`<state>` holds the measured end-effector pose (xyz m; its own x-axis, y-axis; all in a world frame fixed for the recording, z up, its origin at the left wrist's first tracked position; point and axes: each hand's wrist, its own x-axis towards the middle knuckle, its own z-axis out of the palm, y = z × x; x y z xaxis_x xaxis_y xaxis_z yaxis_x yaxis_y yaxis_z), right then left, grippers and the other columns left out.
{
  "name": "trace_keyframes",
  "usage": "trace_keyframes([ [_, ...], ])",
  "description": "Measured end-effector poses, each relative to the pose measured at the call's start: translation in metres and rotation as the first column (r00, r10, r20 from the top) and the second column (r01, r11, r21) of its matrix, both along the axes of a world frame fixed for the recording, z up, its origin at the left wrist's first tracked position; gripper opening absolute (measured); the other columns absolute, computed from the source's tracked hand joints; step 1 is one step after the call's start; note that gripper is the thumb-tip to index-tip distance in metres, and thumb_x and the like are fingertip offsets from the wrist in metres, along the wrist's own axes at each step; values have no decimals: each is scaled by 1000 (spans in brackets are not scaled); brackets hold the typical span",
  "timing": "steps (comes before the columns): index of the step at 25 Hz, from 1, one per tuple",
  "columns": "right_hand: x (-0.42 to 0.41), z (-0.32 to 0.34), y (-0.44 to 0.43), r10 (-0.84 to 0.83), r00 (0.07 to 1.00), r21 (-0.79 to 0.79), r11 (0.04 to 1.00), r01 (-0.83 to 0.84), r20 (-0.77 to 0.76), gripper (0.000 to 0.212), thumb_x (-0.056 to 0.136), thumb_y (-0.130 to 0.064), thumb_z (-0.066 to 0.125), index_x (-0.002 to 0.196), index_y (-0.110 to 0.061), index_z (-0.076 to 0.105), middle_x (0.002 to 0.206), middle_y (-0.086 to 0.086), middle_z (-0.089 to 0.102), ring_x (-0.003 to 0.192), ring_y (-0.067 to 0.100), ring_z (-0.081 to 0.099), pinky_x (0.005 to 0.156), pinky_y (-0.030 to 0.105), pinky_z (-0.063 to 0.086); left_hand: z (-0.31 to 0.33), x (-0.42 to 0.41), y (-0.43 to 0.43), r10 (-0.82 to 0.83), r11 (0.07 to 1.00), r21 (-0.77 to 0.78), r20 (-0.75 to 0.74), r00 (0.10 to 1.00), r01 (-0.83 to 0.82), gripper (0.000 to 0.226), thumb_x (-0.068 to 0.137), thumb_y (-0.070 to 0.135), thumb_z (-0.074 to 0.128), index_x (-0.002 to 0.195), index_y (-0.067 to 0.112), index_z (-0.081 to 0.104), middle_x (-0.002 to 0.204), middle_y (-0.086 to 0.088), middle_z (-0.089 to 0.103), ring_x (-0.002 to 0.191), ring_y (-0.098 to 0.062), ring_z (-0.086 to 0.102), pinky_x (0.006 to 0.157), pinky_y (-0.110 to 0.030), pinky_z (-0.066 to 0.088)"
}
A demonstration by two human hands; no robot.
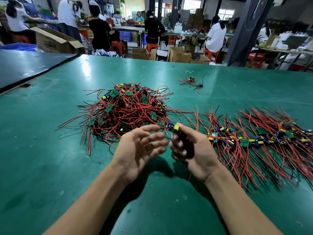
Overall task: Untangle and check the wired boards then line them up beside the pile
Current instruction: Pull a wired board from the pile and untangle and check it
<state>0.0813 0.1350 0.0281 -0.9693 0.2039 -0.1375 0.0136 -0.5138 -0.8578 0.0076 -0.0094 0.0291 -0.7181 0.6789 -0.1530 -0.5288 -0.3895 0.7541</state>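
Wired board (pixel 174 128), yellow and blue parts showing, is sitting at the tips of our right hand (pixel 189 150), raised over the table (pixel 50 167) about midway between its left and right edges and closer to the near edge than the far one. Our right fingers are curling round it and pinching it. They are hiding most of its green body, so we are not judging its long axis.

Its red wire (pixel 152 120) is running up and left from the board into the pile (pixel 128 107), which is lying just left of the table's middle. The lead is therefore lying on the left side of the grip, toward our left hand (pixel 140 146). That hand is hovering just beside the right one, palm turned inward, fingers apart and relaxed, gripping nothing. Its blurred fingertips are near the wire, but we cannot tell whether they are touching it.

We are judging the left hand the nearer one for drawing the lead free, while the right is carrying the board toward the row (pixel 254 139), which is stretching from beside our right hand to the right edge, leads fanning toward the near and far edges.

Toward the far edge a stray cluster (pixel 191 81) is lying well apart, and a rubber band (pixel 143 80) is lying just beyond the pile. Past that edge, people (pixel 153 29) are working near cardboard boxes (pixel 179 55).
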Motion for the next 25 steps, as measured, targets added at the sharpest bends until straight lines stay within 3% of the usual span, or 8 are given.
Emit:
trace_keyframes([
  [2, 5, 2, 1, 110, 994, 43, 993, -111, 19, 28, 78, -38, 69, 59, -18, 62, 50, -5, 41, 38, 7, 33, 41, 20, 22, 1, 6, 2, -147, 985, -96, -6, 989, 146, 26, 87, 26, 53, 83, 6, 70, 66, -10, 65, 51, -20, 64, 47, -24, 53],
  [5, 4, -2, -2, 155, 986, 152, 975, -162, 63, 22, 81, -38, 70, 67, -21, 69, 57, -2, 53, 45, 11, 48, 53, 28, 30, -1, 10, 5, -246, 960, -151, -56, 968, 235, 29, 78, 38, 66, 80, 10, 74, 66, -9, 66, 50, -17, 65, 45, -24, 53],
  [7, -1, -5, -3, 89, 993, 195, 975, -103, 78, 16, 77, -40, 74, 74, -25, 69, 68, 1, 54, 53, 14, 47, 58, 30, 31, -5, 8, 5, -210, 970, -145, -91, 973, 196, 32, 70, 33, 73, 89, 8, 68, 75, -12, 70, 56, -19, 68, 48, -24, 55],
  [10, -4, -9, 1, 7, 998, 226, 974, -21, 67, 12, 75, -34, 82, 82, -27, 74, 74, 2, 60, 55, 11, 52, 54, 24, 42, -10, 5, 5, -167, 977, -146, -93, 982, 153, 25, 72, 23, 74, 86, 10, 59, 83, -16, 71, 60, -23, 71, 50, -26, 57],
  [14, 0, -10, 4, 61, 998, 184, 981, -66, 31, 27, 76, -28, 82, 100, -15, 78, 87, 9, 71, 67, 16, 64, 55, 27, 55, -14, 6, 5, -189, 971, -176, -134, 973, 164, 24, 77, 13, 69, 98, 5, 61, 84, -17, 71, 64, -28, 71, 59, -31, 60],
  [18, 1, -13, 8, 8, 999, 231, 973, -16, 33, 23, 72, -30, 87, 88, -17, 78, 83, 7, 69, 69, 18, 57, 57, 28, 45, -16, 9, 7, -201, 962, -224, -197, 959, 155, 14, 74, 17, 70, 85, 10, 75, 78, -13, 69, 65, -30, 70, 62, -35, 61],
  [21, 2, -13, 6, -14, 1000, 224, 975, 11, 10, 15, 72, -25, 88, 78, -19, 75, 75, 4, 67, 64, 15, 58, 55, 26, 48, -16, 11, 8, -178, 962, -244, -233, 956, 120, 9, 79, 10, 67, 80, 14, 75, 81, -15, 69, 68, -31, 72, 63, -36, 61],
  [25, 5, -11, 0, -17, 999, 234, 972, 10, 28, 22, 74, -26, 86, 76, -16, 67, 68, 5, 61, 51, 13, 53, 43, 22, 43, -19, 13, 11, -162, 960, -267, -283, 945, 84, 31, 88, -4, 51, 80, 13, 76, 83, -20, 70, 66, -31, 71, 62, -36, 61],
])
